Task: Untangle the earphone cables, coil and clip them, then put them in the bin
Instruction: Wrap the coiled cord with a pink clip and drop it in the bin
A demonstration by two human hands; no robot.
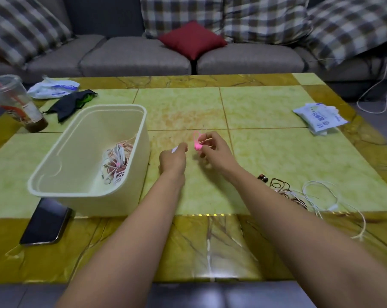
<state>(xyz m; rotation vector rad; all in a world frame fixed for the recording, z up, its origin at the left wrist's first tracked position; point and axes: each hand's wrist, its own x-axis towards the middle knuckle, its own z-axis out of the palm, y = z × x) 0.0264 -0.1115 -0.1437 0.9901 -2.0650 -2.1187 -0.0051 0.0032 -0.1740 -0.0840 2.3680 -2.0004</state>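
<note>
Over the middle of the table, my right hand (212, 150) pinches a pink clip (197, 142) together with a thin pale cable. My left hand (173, 157) is curled just left of it, with a small pale piece at its fingertips; I cannot tell what it is. To the left stands the cream bin (61, 174), holding coiled white and pink earphones (117, 162). A tangle of dark and white earphone cables (308, 195) lies on the table by my right forearm.
A dark phone (46, 222) lies at the bin's near corner. A plastic cup (14, 103), a black cloth (71, 104) and a white bag (53, 87) sit at the back left. White packets (320, 117) lie at the right. A grey sofa stands behind.
</note>
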